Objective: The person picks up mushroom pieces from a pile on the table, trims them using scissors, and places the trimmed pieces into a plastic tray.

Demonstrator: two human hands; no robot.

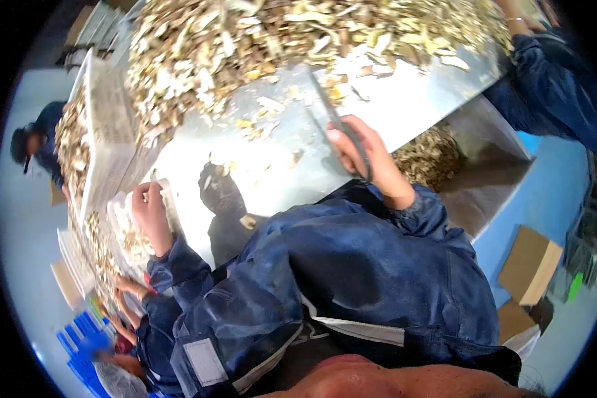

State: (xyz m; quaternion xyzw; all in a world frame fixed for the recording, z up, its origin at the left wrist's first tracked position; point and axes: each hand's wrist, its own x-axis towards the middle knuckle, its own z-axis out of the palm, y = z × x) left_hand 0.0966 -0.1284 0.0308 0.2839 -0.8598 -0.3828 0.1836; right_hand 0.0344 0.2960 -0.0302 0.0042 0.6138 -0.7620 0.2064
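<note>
Right hand (pixel 363 151): closed round slim dark tool (pixel 325 99), over counter (pixel 278 172). Left hand (pixel 151 215): half-curled, hold unclear, above white basket (pixel 170 199).

Heap of slices (pixel 259 40) cut off by the top edge, palm of left hand (pixel 151 211) hidden

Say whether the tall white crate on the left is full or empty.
The crate looks full: brown and pale slices lie up to its rim.
</note>
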